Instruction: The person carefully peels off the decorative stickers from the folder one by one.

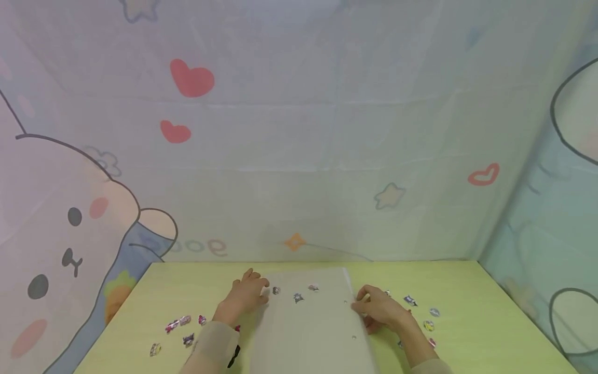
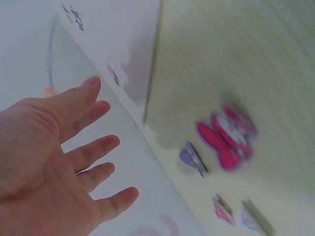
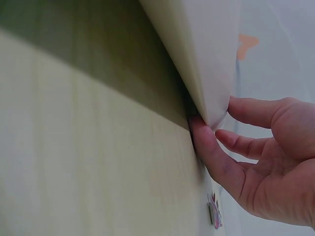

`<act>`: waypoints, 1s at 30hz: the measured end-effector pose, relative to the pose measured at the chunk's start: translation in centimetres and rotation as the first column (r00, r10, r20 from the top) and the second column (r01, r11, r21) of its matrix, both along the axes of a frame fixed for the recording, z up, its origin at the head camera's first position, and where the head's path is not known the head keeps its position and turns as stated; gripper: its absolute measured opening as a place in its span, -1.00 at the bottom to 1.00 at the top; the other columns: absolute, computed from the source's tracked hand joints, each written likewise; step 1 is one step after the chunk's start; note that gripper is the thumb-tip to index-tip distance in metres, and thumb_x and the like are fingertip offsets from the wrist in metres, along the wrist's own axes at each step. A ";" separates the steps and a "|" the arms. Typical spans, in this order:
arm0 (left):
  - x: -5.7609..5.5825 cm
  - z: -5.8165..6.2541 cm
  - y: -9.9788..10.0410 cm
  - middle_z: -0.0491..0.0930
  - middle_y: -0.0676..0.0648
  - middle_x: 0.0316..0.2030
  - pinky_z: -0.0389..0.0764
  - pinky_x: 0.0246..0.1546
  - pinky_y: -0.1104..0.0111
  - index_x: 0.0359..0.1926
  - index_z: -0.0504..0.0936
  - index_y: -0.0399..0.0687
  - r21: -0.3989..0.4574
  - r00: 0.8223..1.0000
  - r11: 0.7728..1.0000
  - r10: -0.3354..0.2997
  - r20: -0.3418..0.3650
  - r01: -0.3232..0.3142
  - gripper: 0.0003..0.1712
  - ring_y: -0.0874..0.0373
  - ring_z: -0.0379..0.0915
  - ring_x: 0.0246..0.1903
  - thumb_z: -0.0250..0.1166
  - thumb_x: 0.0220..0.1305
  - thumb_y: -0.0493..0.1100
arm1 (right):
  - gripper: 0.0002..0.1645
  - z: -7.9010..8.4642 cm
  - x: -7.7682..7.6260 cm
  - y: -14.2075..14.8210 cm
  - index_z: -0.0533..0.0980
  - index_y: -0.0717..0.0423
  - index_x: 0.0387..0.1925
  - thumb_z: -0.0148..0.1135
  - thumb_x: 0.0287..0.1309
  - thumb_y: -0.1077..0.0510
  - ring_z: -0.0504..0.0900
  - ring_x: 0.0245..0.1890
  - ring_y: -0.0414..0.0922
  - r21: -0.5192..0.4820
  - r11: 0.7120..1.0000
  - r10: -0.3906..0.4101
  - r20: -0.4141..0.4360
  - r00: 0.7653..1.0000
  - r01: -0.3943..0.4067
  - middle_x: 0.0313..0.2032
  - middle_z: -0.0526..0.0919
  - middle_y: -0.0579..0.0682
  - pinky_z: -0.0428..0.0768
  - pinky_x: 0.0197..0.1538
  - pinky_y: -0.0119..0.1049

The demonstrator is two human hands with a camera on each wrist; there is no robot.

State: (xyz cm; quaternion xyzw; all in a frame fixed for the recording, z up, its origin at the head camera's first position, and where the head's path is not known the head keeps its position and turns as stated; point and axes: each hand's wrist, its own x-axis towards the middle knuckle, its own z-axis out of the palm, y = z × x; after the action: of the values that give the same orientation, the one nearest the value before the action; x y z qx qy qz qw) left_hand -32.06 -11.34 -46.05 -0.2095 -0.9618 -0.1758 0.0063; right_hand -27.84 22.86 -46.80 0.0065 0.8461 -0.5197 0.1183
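A white sheet (image 1: 313, 332) lies at the middle of the table, with three small character stickers (image 1: 298, 297) near its far end. My right hand (image 1: 380, 309) is at its right edge. In the right wrist view, that edge of the sheet (image 3: 209, 64) is lifted and curved, and the thumb and fingers of my right hand (image 3: 266, 152) pinch it. My left hand (image 1: 245, 296) is by the left edge, fingers spread. The left wrist view shows my left hand (image 2: 74, 157) holding nothing, near the corner of the sheet (image 2: 133, 49).
Several loose stickers lie left of the sheet, among them a pink one (image 1: 172, 325) and a dark one (image 1: 189, 339). More stickers, including a yellow one (image 1: 429, 325), lie to the right. A printed curtain (image 1: 327, 156) hangs behind the yellow-green table (image 1: 486, 322).
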 end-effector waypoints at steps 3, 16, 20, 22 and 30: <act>-0.2 0.0 1.0 0.41 -0.28 0.18 0.17 0.18 -0.28 0.05 0.60 -0.16 0.002 1.000 1.000 -0.014 -0.005 0.014 -0.67 -0.32 -0.01 0.38 0.33 0.27 -0.20 | -0.70 0.0 0.0 0.0 0.36 0.26 -0.08 0.24 0.26 0.21 0.58 -0.60 -0.01 0.013 1.000 0.010 -0.015 1.000 -0.009 -0.29 0.54 0.15 0.61 -0.55 -0.22; -0.4 -0.3 4.8 0.39 -0.30 0.25 0.19 0.19 -0.28 0.07 0.61 -0.14 -0.021 0.998 0.999 -0.049 0.030 0.049 -0.64 -0.33 0.02 0.38 0.33 0.27 -0.18 | -0.71 0.0 0.2 0.0 0.36 0.24 -0.10 0.25 0.26 0.21 0.57 -0.60 0.00 0.033 0.999 -0.005 -0.020 1.000 0.006 -0.30 0.53 0.14 0.61 -0.54 -0.21; -0.3 -0.5 5.6 0.36 -0.30 0.29 0.15 0.22 -0.30 0.14 0.55 -0.15 -0.056 0.998 0.997 -0.048 0.045 0.051 -0.58 -0.34 0.02 0.38 0.31 0.26 -0.21 | -0.71 -0.2 0.2 0.0 0.35 0.25 -0.09 0.23 0.27 0.22 0.58 -0.59 0.00 0.024 1.000 0.002 -0.010 1.000 -0.002 -0.32 0.54 0.14 0.61 -0.54 -0.22; -0.2 -0.6 5.9 0.36 -0.30 0.29 0.16 0.21 -0.30 0.11 0.56 -0.14 -0.076 0.998 0.995 -0.055 0.039 0.057 -0.61 -0.34 0.03 0.37 0.30 0.25 -0.22 | -0.71 -0.2 0.2 0.0 0.35 0.25 -0.08 0.23 0.27 0.22 0.58 -0.58 0.00 0.023 1.000 0.003 -0.008 1.000 -0.003 -0.32 0.54 0.15 0.61 -0.54 -0.22; -0.1 -0.3 6.5 0.36 -0.24 0.30 0.26 0.20 -0.22 -0.01 0.70 -0.06 -0.098 0.997 0.992 -0.074 0.007 0.075 -0.73 -0.28 0.02 0.39 0.25 0.27 -0.24 | -0.70 0.0 0.1 0.1 0.35 0.26 -0.07 0.23 0.27 0.22 0.58 -0.59 -0.01 0.029 1.000 -0.002 -0.011 1.000 0.002 -0.31 0.54 0.14 0.60 -0.56 -0.24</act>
State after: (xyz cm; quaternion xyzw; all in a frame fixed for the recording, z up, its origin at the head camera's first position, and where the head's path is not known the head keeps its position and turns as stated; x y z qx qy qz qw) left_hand -32.19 -4.85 -46.40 -0.2451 -0.9609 -0.1286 -0.0121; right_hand -27.73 22.97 -46.83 0.0062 0.8541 -0.5076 0.1128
